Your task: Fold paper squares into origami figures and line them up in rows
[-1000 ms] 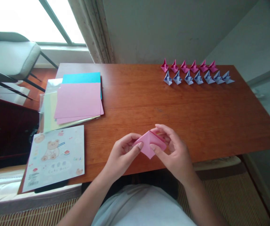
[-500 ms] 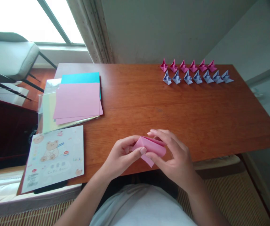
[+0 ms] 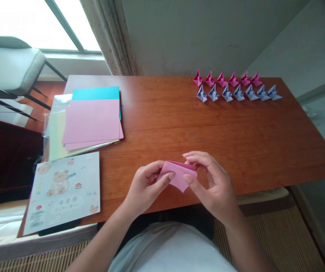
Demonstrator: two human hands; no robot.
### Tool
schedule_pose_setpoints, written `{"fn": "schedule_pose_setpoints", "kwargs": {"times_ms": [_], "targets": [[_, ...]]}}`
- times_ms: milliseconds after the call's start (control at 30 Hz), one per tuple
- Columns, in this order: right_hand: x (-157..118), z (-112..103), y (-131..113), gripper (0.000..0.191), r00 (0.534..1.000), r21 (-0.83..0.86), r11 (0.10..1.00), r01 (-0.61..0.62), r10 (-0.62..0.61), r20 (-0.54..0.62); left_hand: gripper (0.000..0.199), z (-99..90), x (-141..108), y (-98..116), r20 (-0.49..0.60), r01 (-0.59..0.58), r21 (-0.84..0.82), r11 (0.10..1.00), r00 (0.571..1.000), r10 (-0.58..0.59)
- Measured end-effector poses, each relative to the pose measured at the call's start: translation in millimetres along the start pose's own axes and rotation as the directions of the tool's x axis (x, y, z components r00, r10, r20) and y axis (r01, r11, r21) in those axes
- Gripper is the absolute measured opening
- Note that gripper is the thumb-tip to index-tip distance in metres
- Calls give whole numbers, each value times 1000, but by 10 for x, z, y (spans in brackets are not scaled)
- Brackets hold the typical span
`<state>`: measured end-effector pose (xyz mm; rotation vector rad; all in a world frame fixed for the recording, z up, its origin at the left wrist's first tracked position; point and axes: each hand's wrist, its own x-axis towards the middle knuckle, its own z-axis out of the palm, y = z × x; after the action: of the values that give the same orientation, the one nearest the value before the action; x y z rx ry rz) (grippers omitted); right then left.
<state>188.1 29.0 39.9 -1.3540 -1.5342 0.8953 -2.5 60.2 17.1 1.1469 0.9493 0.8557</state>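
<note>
A pink sheet of folding paper (image 3: 180, 177), bent over on itself, is held above the table's front edge. My left hand (image 3: 148, 185) pinches its left corner, thumb on the near face and fingers behind. On the right side, my right hand (image 3: 210, 185) grips the curled edge between its thumb and fingers. The paper's lower corner points down towards me. Its back side and some of the left fingers are hidden.
On the wooden table (image 3: 157, 124), pink origami figures (image 3: 222, 79) and pale lilac ones (image 3: 227, 93) stand in two rows at the back right. Coloured paper sheets (image 3: 93, 121) lie left, behind a bear-printed pad (image 3: 66, 192). A chair (image 3: 12, 68) stands beyond the table.
The pink paper has tilted and risen slightly, its lower corner now higher. My right thumb has shifted up and right along it, while the left hand keeps its pinch.
</note>
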Motion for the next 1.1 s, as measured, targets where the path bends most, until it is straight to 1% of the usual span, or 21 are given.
{"fn": "schedule_pose_setpoints", "kwargs": {"times_ms": [67,167,300,433,500,633,900,1100], "targets": [[13,-2,7,23,1000,10,1000,5,-4,-17,12,-3,1,-16,-2,-9,35,999,1000,9],[35,-4,10,18,1000,-22,1000,18,-18,-3,12,-8,4,-27,3,-28,78,997,1000,28],[49,-7,5,17,999,-50,998,23,-22,27,9,-22,11,-23,11,-60,138,989,998,59],[47,-9,-6,17,999,-40,998,38,-39,-15,9,-37,15,-36,6,-83,175,981,997,83],[46,-12,-9,16,999,-37,998,43,-43,-23,9,-41,14,-46,8,-97,185,978,995,98],[41,-17,3,15,999,-48,998,45,-44,7,10,-43,6,-45,11,-122,201,972,992,122],[34,-5,-29,14,999,-52,998,33,-31,41,10,-39,-10,-25,47,-137,204,969,990,130],[28,9,-62,11,999,-23,1000,12,-11,50,9,-33,-2,-26,44,-156,212,965,988,150]]}}
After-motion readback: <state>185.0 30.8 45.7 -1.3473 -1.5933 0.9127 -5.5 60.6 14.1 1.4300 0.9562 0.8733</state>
